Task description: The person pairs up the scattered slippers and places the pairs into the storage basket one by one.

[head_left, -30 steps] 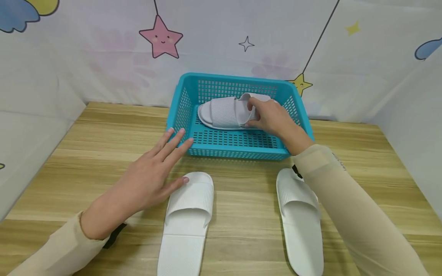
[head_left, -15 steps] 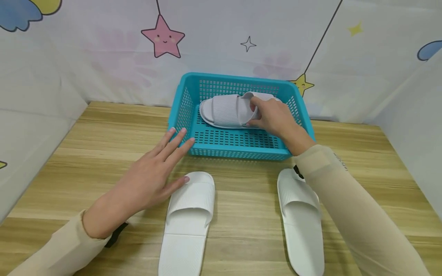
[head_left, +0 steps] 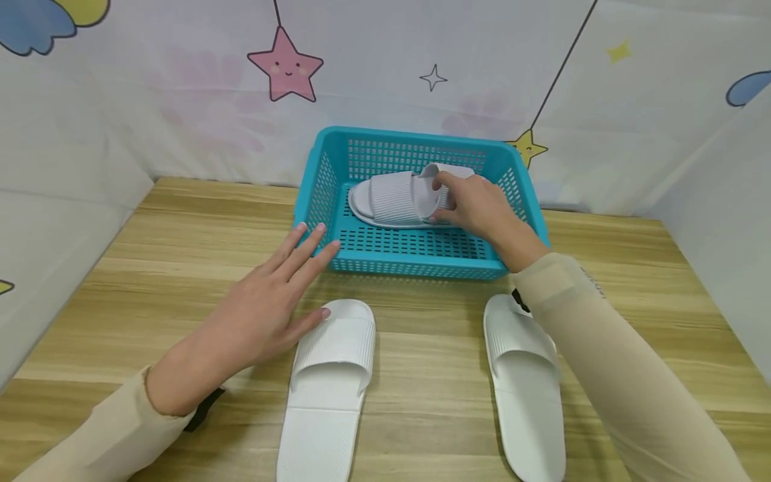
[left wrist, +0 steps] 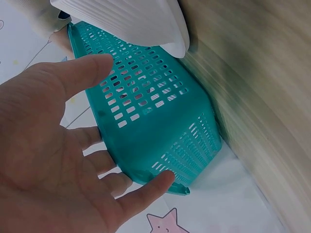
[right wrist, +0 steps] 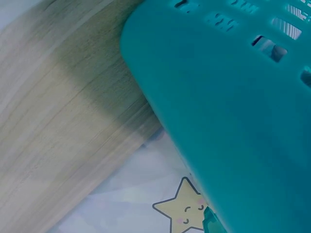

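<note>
A turquoise plastic basket (head_left: 421, 261) stands by the back wall with light grey slide slippers (head_left: 394, 197) in it, their ribbed straps side by side. My right hand (head_left: 478, 207) reaches over the front right of the basket, thumb and fingers pinching the right-hand strap. In the right wrist view the basket wall hides this hand. My left hand (head_left: 259, 304) has its fingers spread, fingertips at the basket's left front corner. The left wrist view shows those fingers along the basket rim (left wrist: 109, 150). Its thumb overlaps the toe of a white slide slipper (head_left: 328, 395) in the head view.
Another white slide slipper (head_left: 524, 388) lies on the wooden table (head_left: 427, 375) under the right forearm, toe toward the basket. Behind the basket rises a white cloth wall (head_left: 373, 40) printed with stars, and more white cloth stands at both sides.
The grey slippers tipped up slightly half a second ago and now sit a little lower in the basket, still pinched by the right hand. My left hand stays at the corner.
</note>
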Motion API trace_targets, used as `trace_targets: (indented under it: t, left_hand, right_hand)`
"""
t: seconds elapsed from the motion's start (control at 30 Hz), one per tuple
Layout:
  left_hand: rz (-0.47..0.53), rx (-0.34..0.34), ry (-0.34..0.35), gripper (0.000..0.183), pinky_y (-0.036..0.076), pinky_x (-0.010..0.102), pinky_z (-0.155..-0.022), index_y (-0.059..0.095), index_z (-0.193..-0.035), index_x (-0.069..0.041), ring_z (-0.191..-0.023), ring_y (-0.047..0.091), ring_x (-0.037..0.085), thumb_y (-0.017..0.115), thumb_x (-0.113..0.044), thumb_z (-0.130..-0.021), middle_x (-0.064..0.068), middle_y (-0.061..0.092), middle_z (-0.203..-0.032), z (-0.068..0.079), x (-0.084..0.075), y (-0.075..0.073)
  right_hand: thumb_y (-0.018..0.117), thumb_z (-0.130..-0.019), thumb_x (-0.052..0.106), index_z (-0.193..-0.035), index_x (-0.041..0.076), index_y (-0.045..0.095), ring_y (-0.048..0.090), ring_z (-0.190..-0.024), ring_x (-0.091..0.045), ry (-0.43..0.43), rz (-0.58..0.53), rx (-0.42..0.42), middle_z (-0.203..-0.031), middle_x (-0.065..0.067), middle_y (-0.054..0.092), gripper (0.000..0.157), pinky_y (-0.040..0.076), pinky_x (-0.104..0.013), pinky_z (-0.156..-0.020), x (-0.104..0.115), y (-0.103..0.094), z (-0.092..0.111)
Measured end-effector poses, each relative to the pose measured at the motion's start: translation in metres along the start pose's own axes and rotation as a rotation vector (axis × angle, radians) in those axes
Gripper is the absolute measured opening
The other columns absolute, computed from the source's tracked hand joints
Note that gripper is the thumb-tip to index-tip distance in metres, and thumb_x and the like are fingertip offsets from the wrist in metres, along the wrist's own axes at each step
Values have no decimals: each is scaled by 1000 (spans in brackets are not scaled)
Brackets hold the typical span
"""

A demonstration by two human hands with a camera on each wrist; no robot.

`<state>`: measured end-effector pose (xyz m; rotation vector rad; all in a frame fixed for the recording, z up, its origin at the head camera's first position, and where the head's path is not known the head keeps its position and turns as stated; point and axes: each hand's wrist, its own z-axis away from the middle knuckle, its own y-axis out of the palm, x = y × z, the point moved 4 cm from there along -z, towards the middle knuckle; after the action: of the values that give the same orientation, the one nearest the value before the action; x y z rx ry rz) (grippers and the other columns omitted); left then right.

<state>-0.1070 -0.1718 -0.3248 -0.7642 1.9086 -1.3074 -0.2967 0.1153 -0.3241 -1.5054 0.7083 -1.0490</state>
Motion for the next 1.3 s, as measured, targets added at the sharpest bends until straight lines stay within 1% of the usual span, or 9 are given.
trace_targets:
  t: [0.17,0.27,0.4,0.5,0.7,0.83,0.97,1.1,1.3]
  left_hand:
    - [-3,8,-4,88,43,60,-116,27,-169,-8,-162,18,42,77,-29,-99,17,20,-176,0,0,0]
    - [1,11,-7,89,43,61,-115,26,-169,-9,-162,17,42,77,-29,-99,17,20,-176,0,0,0]
    - [5,12,-10,89,43,61,-115,26,-169,-9,-162,17,42,77,-29,-99,17,20,-176,0,0,1]
    - [5,14,-12,89,43,61,-116,26,-169,-9,-162,16,42,77,-29,-99,17,19,-176,-1,0,1]
    - [10,23,-21,89,42,60,-117,25,-169,-10,-163,15,41,76,-28,-99,16,18,-176,-1,0,1]
    - [12,23,-22,89,41,60,-117,25,-169,-9,-163,15,42,76,-28,-99,16,18,-176,0,0,0]
    - [18,20,-17,88,41,60,-118,26,-169,-8,-162,15,43,76,-28,-100,17,18,-176,0,0,0]
    - [23,12,-10,86,40,60,-119,26,-168,-7,-162,14,44,75,-28,-100,18,19,-176,-1,0,0]
    - [32,10,-17,85,40,60,-118,29,-168,-7,-162,15,43,75,-28,-100,19,22,-175,-1,2,2]
  right_hand:
    - [82,-95,30,-139,12,59,68,-85,-28,-12,-16,2,-96,-11,75,52,54,-45,-74,-1,1,0]
    - [82,-96,28,-131,11,61,67,-83,-28,-36,-16,5,-95,-11,74,44,52,-44,-74,0,2,0]
    - [78,-99,26,-119,8,60,61,-80,-28,-80,-24,30,-93,-12,70,32,48,-41,-72,2,3,-1]
    - [76,-101,25,-118,6,59,58,-78,-27,-99,-42,47,-92,-12,68,30,46,-39,-71,3,3,-2]
    - [75,-101,21,-124,5,59,59,-77,-27,-102,-63,45,-89,-12,66,32,47,-39,-70,2,4,-1]
    - [75,-102,23,-138,5,57,59,-76,-26,-102,-69,44,-89,-10,66,44,47,-40,-70,2,3,-1]
    - [76,-101,28,-147,10,55,57,-75,-26,-87,-77,20,-87,-9,64,54,45,-39,-69,1,0,-2]
    - [72,-103,35,-146,14,56,54,-72,-25,-79,-91,-10,-83,-7,61,51,42,-38,-66,0,-4,-2]
    - [65,-107,35,-144,11,59,54,-67,-26,-92,-125,-47,-80,-8,61,45,41,-38,-63,2,-10,4]
